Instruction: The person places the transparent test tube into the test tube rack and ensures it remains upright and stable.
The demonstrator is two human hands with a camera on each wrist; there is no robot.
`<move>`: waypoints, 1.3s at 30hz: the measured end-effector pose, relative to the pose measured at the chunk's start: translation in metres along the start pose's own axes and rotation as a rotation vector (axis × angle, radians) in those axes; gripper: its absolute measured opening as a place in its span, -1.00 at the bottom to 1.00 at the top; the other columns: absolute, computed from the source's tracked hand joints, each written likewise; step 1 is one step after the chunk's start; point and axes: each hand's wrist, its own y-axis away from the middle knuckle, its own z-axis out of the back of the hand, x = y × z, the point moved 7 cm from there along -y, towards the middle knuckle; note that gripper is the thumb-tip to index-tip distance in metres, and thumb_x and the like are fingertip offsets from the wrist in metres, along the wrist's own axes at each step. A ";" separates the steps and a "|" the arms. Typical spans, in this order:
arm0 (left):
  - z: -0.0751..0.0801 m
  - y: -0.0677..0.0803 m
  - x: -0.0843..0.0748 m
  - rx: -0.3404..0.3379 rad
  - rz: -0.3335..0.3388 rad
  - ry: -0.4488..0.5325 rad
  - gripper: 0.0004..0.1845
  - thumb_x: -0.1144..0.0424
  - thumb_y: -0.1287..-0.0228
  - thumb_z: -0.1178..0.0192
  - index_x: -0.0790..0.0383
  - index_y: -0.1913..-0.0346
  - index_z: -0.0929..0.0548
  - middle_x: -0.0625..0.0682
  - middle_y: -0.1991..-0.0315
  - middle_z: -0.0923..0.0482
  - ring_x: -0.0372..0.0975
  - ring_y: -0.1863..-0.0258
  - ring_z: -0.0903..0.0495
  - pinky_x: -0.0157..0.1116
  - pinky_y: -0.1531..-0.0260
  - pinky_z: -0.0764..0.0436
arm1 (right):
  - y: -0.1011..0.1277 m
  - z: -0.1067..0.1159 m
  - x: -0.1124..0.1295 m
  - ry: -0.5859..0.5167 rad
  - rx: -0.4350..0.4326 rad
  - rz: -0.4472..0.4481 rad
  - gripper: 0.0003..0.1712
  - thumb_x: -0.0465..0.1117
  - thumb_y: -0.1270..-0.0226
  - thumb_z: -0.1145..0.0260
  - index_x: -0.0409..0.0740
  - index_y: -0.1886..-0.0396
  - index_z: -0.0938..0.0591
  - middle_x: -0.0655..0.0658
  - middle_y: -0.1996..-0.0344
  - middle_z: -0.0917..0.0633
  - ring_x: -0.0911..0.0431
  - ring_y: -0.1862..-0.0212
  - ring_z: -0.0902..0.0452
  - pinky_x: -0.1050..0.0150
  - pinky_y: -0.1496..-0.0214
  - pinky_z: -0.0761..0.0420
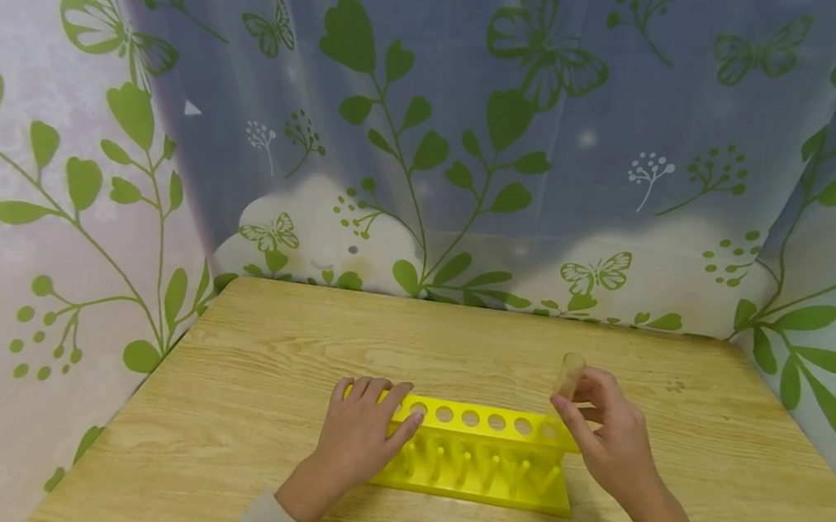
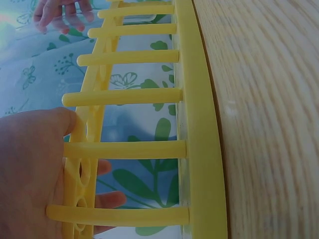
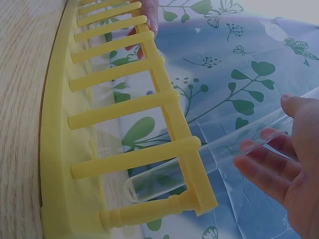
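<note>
A yellow test tube rack [image 1: 472, 494] stands on the table, with a row of round holes on top and upright pegs below. My left hand [image 1: 362, 430] grips the left end of its top bar, thumb in front and fingers over the back. At the other end, my right hand [image 1: 615, 432] holds a clear test tube [image 1: 570, 375] between thumb and fingers. In the right wrist view the rounded bottom of the test tube [image 3: 154, 186] has passed through the end hole, below the top bar and above the base.
The rack rests on a wood-grain table [image 1: 291, 341]. Behind it hangs a blue curtain [image 1: 429, 129] printed with green leaves and butterflies, and similar cloth [image 1: 30, 260] lines the left side.
</note>
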 end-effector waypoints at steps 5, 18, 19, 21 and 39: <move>0.001 -0.001 0.001 0.005 0.001 0.000 -0.48 -0.23 -0.45 0.10 0.00 -0.22 -0.55 0.05 -0.02 -0.56 -0.04 -0.07 -0.48 0.05 -0.11 -0.31 | -0.001 0.000 -0.001 -0.005 -0.007 0.002 -0.50 -0.60 -0.06 -0.38 -0.36 -0.02 -0.48 -0.06 0.33 -0.63 0.33 0.23 -0.61 0.53 0.33 -0.59; 0.003 -0.001 0.001 0.006 0.001 -0.006 -0.48 -0.23 -0.45 0.10 -0.01 -0.22 -0.55 0.04 -0.02 -0.56 -0.04 -0.07 -0.49 0.05 -0.12 -0.31 | -0.002 0.000 -0.003 -0.027 -0.010 -0.005 -0.49 -0.62 -0.05 -0.38 -0.38 -0.02 -0.46 -0.06 0.37 -0.63 0.36 0.24 -0.60 0.55 0.33 -0.59; 0.003 -0.001 0.001 0.007 0.001 -0.005 -0.49 -0.23 -0.45 0.10 -0.02 -0.22 -0.55 0.04 -0.02 -0.56 -0.04 -0.07 -0.49 0.05 -0.12 -0.31 | -0.002 0.000 -0.003 -0.028 -0.010 -0.007 -0.50 -0.62 -0.05 -0.37 -0.38 -0.02 -0.46 -0.06 0.37 -0.63 0.36 0.24 -0.60 0.54 0.34 -0.59; 0.002 -0.001 0.001 0.007 0.001 -0.004 -0.49 -0.23 -0.45 0.10 -0.02 -0.22 -0.54 0.04 -0.02 -0.56 -0.04 -0.07 -0.49 0.05 -0.12 -0.31 | -0.002 0.000 -0.003 -0.026 -0.009 -0.015 -0.50 -0.62 -0.05 -0.37 -0.37 -0.02 -0.47 -0.07 0.38 -0.64 0.36 0.25 -0.60 0.53 0.36 -0.59; 0.002 -0.002 0.002 0.011 0.005 0.012 -0.48 -0.24 -0.46 0.12 -0.02 -0.22 -0.55 0.04 -0.02 -0.56 -0.04 -0.07 -0.48 0.07 -0.13 -0.30 | -0.003 0.000 -0.006 -0.020 0.015 -0.085 -0.49 -0.64 -0.03 -0.36 -0.30 0.01 -0.47 -0.01 0.38 -0.65 0.37 0.29 -0.60 0.50 0.42 -0.60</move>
